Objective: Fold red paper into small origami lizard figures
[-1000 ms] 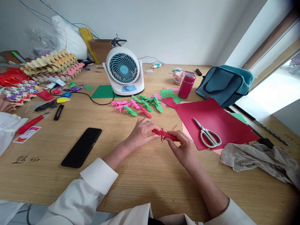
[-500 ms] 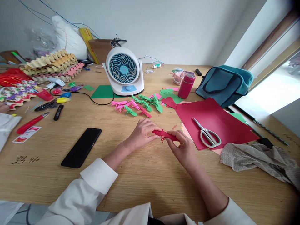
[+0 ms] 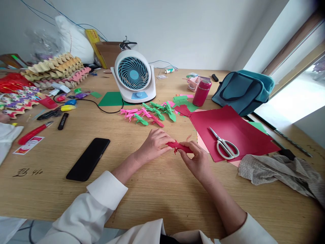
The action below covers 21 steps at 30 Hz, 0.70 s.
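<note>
A small folded red paper figure (image 3: 179,146) is held between both hands just above the wooden table (image 3: 157,189). My left hand (image 3: 154,145) pinches its left end with closed fingers. My right hand (image 3: 198,161) grips its right end, fingers curled around it. Behind the hands lies a row of finished pink and green folded paper figures (image 3: 149,115). To the right, scissors (image 3: 225,145) rest on red paper sheets (image 3: 228,128).
A black phone (image 3: 88,158) lies left of the hands. A white and blue desk fan (image 3: 134,76), a red bottle (image 3: 201,93) and a teal bag (image 3: 243,90) stand further back. A grey cloth (image 3: 281,171) lies at the right. Pens, cutters and folded paper piles fill the far left, where another person's sleeve (image 3: 6,135) shows.
Both hands have kept hold of the red paper figure, with only slight finger shifts. The other person's sleeve at the far left has pulled back a little.
</note>
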Each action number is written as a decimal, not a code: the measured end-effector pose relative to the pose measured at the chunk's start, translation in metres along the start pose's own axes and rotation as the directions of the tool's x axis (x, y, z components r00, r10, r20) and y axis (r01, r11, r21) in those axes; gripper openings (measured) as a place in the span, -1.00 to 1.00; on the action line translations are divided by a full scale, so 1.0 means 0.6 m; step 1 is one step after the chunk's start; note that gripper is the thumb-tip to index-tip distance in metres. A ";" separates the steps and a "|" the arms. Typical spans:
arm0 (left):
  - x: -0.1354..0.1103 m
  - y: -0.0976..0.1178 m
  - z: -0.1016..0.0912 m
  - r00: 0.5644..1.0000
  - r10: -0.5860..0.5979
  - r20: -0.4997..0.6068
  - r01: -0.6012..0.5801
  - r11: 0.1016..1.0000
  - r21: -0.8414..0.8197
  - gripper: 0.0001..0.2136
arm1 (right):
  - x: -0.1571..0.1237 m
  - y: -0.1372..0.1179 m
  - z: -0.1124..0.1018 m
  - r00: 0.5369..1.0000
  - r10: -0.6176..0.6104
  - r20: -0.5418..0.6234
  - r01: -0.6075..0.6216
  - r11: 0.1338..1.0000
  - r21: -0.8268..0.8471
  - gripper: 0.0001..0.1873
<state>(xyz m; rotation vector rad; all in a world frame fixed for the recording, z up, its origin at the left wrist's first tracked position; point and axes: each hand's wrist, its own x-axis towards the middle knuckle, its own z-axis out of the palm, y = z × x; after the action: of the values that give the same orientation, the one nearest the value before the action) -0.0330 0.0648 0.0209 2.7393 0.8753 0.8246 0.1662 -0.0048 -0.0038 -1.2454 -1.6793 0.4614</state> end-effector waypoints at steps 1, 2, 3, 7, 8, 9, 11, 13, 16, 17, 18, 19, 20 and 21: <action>0.000 0.000 0.000 1.000 0.003 0.003 -0.003 1.000 0.008 -0.84 | 0.000 0.000 0.000 1.000 -0.005 0.001 0.005 1.000 0.000 -0.83; -0.001 0.000 0.000 1.000 0.005 0.007 -0.006 1.000 0.015 -0.84 | 0.000 0.000 0.000 1.000 -0.009 0.002 0.009 1.000 -0.002 -0.83; -0.001 0.000 0.000 1.000 0.008 0.011 -0.009 1.000 0.021 -0.83 | 0.000 0.000 0.000 1.000 -0.014 0.003 0.014 1.000 -0.006 -0.83; -0.002 0.002 0.001 0.999 0.026 0.031 -0.027 0.999 0.030 -0.83 | -0.002 0.002 0.002 1.000 -0.026 0.000 0.026 1.000 -0.011 -0.83; -0.002 0.002 0.001 0.999 0.031 0.034 -0.032 0.999 0.031 -0.83 | -0.003 0.003 0.003 1.000 -0.028 -0.004 0.028 1.000 -0.011 -0.83; -0.002 0.003 0.001 0.999 0.035 0.036 -0.037 0.999 0.030 -0.84 | -0.003 0.003 0.004 0.999 -0.031 -0.010 0.031 0.999 -0.011 -0.84; -0.002 0.004 0.002 0.998 0.042 0.040 -0.043 0.999 0.026 -0.83 | -0.003 0.004 0.005 0.999 -0.039 -0.022 0.038 0.999 -0.019 -0.85; -0.002 0.005 0.003 0.998 0.043 0.042 -0.044 0.999 0.019 -0.83 | -0.003 0.004 0.007 0.998 -0.046 -0.033 0.045 0.998 -0.034 -0.87; -0.003 0.005 0.005 0.998 0.045 0.043 -0.045 0.999 0.005 -0.82 | -0.004 0.001 0.007 0.998 -0.046 -0.039 0.044 0.998 -0.047 -0.88; -0.003 0.005 0.005 0.998 0.045 0.043 -0.045 0.999 0.000 -0.82 | -0.004 0.001 0.007 0.998 -0.044 -0.039 0.042 0.998 -0.048 -0.88; -0.002 0.006 0.005 0.998 0.044 0.044 -0.044 0.999 -0.005 -0.82 | -0.005 0.000 0.007 0.998 -0.040 -0.037 0.038 0.998 -0.048 -0.88; -0.002 0.006 0.005 0.998 0.041 0.046 -0.041 0.999 -0.010 -0.82 | -0.005 -0.001 0.007 0.999 -0.036 -0.035 0.035 0.998 -0.046 -0.87; -0.002 0.007 0.005 0.998 0.036 0.049 -0.035 0.999 -0.015 -0.82 | -0.005 -0.001 0.006 0.999 -0.033 -0.034 0.031 0.999 -0.044 -0.87; -0.001 0.009 0.004 0.998 0.030 0.055 -0.029 0.999 -0.023 -0.82 | -0.005 -0.001 0.006 0.999 -0.030 -0.035 0.028 0.999 -0.039 -0.87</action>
<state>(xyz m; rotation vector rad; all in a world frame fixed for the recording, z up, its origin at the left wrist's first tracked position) -0.0295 0.0603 0.0202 2.7481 0.8126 0.7549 0.1629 -0.0067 -0.0067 -1.2485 -1.6810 0.3885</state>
